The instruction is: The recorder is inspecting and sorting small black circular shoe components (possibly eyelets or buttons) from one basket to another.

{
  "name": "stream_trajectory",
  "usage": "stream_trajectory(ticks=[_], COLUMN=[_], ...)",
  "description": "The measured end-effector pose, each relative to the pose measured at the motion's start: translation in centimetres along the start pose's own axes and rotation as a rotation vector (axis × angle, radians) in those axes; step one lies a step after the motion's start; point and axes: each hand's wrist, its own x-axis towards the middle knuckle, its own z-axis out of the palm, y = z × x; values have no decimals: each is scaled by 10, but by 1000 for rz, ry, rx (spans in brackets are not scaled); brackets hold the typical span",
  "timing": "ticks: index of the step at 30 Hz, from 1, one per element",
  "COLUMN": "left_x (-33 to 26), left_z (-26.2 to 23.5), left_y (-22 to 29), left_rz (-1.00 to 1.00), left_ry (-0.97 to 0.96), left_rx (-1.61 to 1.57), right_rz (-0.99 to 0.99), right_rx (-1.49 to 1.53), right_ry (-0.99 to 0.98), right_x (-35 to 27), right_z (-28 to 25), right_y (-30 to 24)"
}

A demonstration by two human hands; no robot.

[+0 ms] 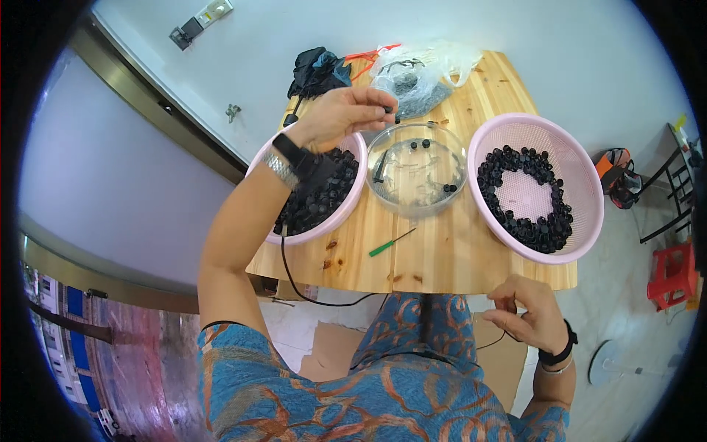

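Note:
My left hand (342,116) reaches over the far side of the left pink basket (359,193), toward the clear round bowl (394,204). Its thumb and fingers pinch a small black cap-like part (388,110). Just below the fingertips, a second black piece (398,120) shows at the bowl's far rim; I cannot tell whether it touches the hand. Many similar black parts (324,188) fill the left basket. My right hand (532,313) hovers by the table's front edge, fingers loosely curled and thumb apart, with nothing visible between them.
Black parts ring the inside of a right pink basket (582,173). A green screwdriver (381,249) lies on the wooden table (456,254). Clear plastic bags (423,77) and a black bag (317,72) sit behind. A black cable (289,272) hangs over the front edge. A red stool (672,276) stands right.

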Motion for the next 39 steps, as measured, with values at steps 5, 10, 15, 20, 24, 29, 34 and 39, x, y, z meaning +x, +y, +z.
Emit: stream_trajectory(ticks=[5,10,15,20,24,29,34,39], left_x=[-73,-142,-197,-225,-233,-234,-231,-223], left_z=[39,70,104,123,126,122,121,114], left_y=[-6,-43,-91,-147,-157,-161,-160,-158], left_rz=[26,61,-87,-83,-135,-148,-134,-86], left_ry=[50,67,123,174,182,157,166,180], left_rx=[-126,-415,-533,-741,-798,-779,-797,-806], right_rz=[-83,-111,-7,264,260,193,124,330], right_rx=[-234,-328,-970,-1009,-983,-939,-1079,-624], right_ry=[41,-2,-267,-516,-424,-427,-547,-447], right_x=[51,159,242,262,264,265,267,274], right_z=[-6,23,57,92,113,113,105,77], right_y=[-31,-21,14,21,46,55,43,55])
